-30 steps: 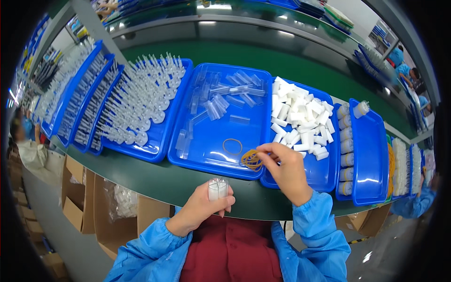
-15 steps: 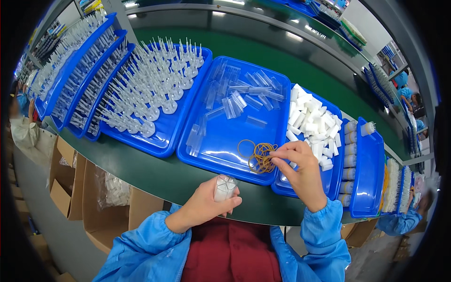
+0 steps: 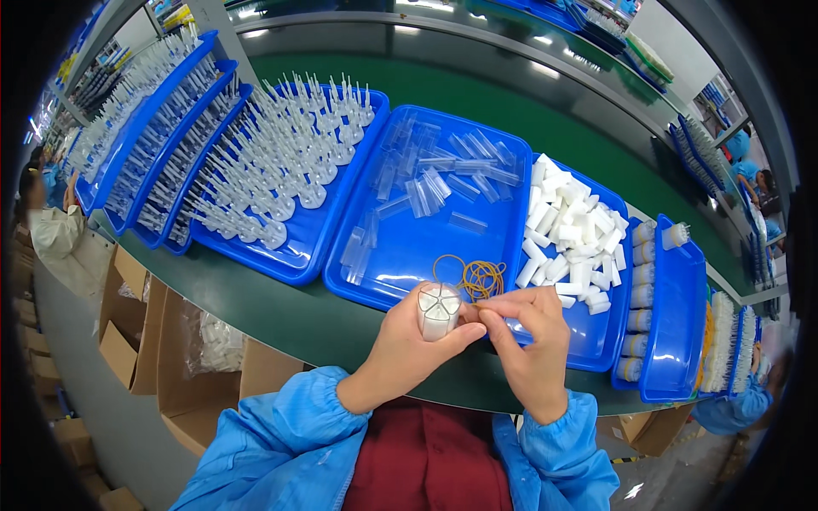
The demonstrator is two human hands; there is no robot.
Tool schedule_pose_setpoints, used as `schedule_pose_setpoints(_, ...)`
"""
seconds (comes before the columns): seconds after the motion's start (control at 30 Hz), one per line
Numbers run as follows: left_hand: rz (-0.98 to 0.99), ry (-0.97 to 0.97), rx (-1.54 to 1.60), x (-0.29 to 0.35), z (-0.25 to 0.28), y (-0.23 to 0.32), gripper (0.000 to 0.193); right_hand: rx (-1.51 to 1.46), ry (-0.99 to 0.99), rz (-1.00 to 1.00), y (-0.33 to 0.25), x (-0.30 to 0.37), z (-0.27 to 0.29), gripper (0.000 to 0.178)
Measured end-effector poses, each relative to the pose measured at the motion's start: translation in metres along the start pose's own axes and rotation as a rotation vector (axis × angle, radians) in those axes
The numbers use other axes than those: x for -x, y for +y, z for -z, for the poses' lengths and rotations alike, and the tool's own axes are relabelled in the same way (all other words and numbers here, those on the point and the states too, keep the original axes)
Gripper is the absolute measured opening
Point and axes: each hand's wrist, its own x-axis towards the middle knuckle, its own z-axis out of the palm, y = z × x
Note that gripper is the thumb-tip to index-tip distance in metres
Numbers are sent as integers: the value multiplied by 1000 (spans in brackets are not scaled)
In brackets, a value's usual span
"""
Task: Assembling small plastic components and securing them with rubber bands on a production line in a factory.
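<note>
white bundle [image 3: 439, 318]: lower end hidden by left grip [image 3: 407, 345]

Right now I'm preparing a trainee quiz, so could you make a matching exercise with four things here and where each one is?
1. Pile of rubber bands
2. Loose white blocks
3. White-and-clear bundle
4. Stemmed pieces

A. In the tray directly right of the clear strips
B. Directly left of the clear strips' tray
C. Sharing the clear strips' tray
D. In the left hand

Pairs: 1-C, 2-A, 3-D, 4-B

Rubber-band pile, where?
Head view, right of centre: the rubber-band pile lies in the blue tray of clear strips, near right corner, beyond the right hand.
</note>
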Motion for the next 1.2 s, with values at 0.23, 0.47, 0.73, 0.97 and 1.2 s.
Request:
schedule_pose_setpoints(0.23,117,-208,246,3,-2,5,20,-1345,-48,-269,-10,12,13,15)
schedule_pose_setpoints(0.47,-63,-512,-362,-2,-7,10,38,-93,-362,378,10,-4,28,66)
schedule_pose_setpoints(0.73,131,-228,42,-1,33,24,26,-67,-427,220,38,0,38,52)
schedule_pose_setpoints(0.97,-96,92,232,-4,11,11,28,-1893,6,-253,10,13,23,74)
schedule_pose_setpoints(1.2,-289,-309,-46,19,-14,15,45,-441,132,-90,7,-9,-14,63)
